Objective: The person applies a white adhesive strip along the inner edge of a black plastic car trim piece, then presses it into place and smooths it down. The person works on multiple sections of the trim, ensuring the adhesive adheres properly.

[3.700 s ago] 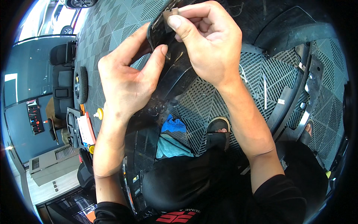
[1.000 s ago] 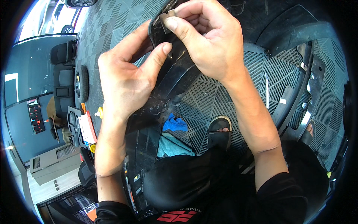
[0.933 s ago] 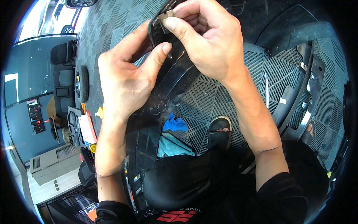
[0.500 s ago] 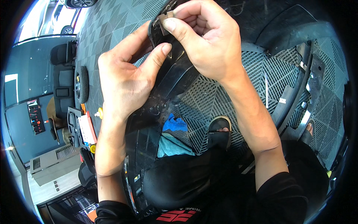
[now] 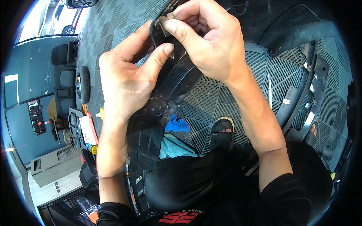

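A large black plastic car panel [image 5: 177, 77], like a bumper, runs from the top of the view down between my arms. My left hand [image 5: 128, 81] wraps round its edge, thumb on the near face and fingers hidden behind. Between the thumb and bent fingers of my right hand [image 5: 215, 41] is a small brownish-grey flat clip [image 5: 164, 19], pressed against the panel's edge just above my left thumb. Whether the clip is fixed to the panel I cannot tell.
A blue cloth [image 5: 177, 124] and a teal cloth [image 5: 175, 147] lie below the panel, beside my sandalled foot [image 5: 222, 130]. Long black trim pieces [image 5: 298, 94] lie at right on the grey grid floor [image 5: 207, 98]. A spare wheel [image 5: 83, 86] and car seats [image 5: 64, 86] stand at left.
My right hand has shifted very slightly at the clip. Otherwise the hands and the panel stay where they were.
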The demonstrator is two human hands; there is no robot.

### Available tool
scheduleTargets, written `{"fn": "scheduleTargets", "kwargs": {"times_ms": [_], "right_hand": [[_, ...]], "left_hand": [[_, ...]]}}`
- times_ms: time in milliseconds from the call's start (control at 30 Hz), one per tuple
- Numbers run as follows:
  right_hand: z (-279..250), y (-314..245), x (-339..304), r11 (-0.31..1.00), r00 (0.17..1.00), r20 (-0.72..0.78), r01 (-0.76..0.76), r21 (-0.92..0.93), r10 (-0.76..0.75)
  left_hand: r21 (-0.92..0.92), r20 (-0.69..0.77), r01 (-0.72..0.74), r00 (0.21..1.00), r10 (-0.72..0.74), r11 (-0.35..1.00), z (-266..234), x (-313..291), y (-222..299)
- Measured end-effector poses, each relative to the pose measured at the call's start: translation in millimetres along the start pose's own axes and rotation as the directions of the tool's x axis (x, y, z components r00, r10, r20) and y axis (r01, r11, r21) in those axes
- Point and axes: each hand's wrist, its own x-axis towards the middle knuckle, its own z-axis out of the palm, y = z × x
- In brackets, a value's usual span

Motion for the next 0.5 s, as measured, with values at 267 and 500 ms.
{"fn": "scheduleTargets", "kwargs": {"times_ms": [267, 500], "right_hand": [[8, -2, -5, 0.921, 0.97, -0.027, -0.221, 0.32, 0.242], [5, 5, -1, 0.997, 0.997, -0.059, 0.056, 0.059, -0.053]], "left_hand": [[0.033, 0.013, 0.014, 1.0, -0.014, 0.999, -2, 1, 5], [-0.012, 0.005, 0.028, 1.0, -0.028, 1.0, 0, 1, 2]]}}
